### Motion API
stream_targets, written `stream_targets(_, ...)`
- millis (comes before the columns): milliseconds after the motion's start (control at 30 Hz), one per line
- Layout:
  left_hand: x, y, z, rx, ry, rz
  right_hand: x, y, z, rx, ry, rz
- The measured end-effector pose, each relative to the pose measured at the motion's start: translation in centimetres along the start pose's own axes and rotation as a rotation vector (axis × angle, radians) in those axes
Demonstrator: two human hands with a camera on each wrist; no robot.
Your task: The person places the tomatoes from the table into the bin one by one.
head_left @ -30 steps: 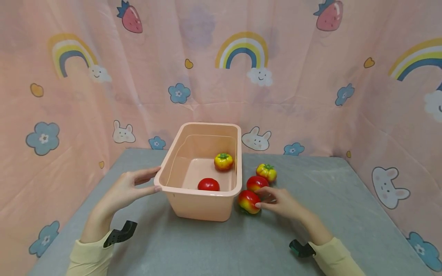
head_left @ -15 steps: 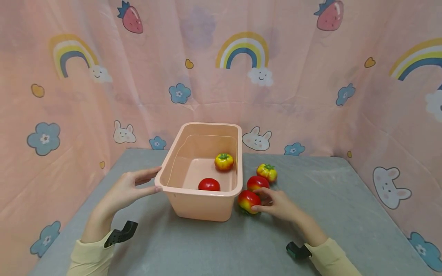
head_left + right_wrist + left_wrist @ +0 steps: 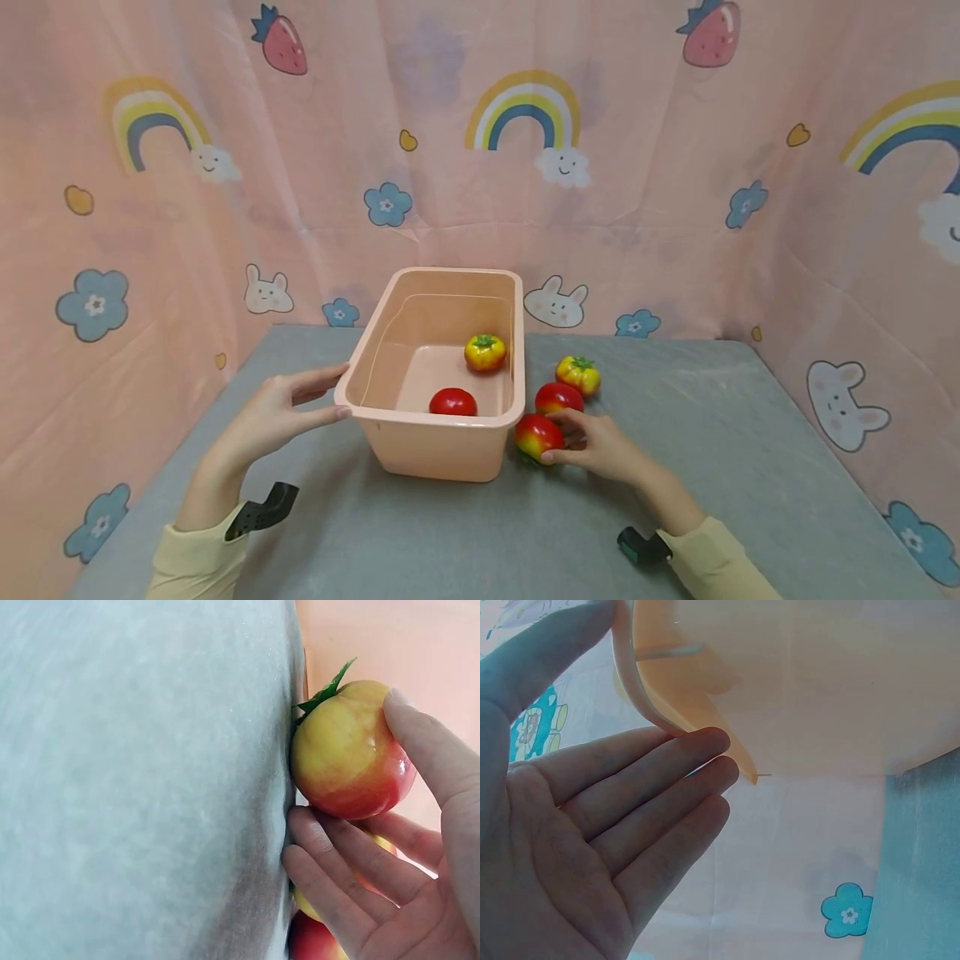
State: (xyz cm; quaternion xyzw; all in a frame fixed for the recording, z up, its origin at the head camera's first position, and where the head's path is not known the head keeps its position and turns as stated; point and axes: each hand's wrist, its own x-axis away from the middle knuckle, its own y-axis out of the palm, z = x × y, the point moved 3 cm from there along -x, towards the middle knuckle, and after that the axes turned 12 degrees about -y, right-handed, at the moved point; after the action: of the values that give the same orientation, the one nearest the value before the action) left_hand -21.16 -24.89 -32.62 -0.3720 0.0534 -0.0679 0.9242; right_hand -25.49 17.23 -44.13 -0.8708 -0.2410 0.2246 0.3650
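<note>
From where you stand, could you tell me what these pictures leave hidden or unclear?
- Head view: the near wall of the pink bin hides the lower part of the red tomato inside.
- Head view: the right hand covers the side of the red-yellow fruit it grips.
- Right wrist view: fingers hide most of the fruits behind; frame edge cuts them.
- Left wrist view: the left hand touches the bin's rim; the bin's contents are unseen.

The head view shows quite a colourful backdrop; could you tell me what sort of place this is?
Probably a staged tabletop set rather than a real kitchen: a cartoon-print pink curtain encloses a grey table, which holds only a pink plastic bin and toy-like fruit.
</note>
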Motion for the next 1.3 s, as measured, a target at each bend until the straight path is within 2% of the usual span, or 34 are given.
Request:
stream_targets(633,0.0,0.1,0.1,-0.001,-0.010,0.000,0.2,0.2,-0.1,-0.029,0.048,-0.007)
stream_targets(1300,0.0,0.0,0.3,0.010,-0.006,0.002,1.1,-1.0,-1.1,-0.066,0.063,0.023)
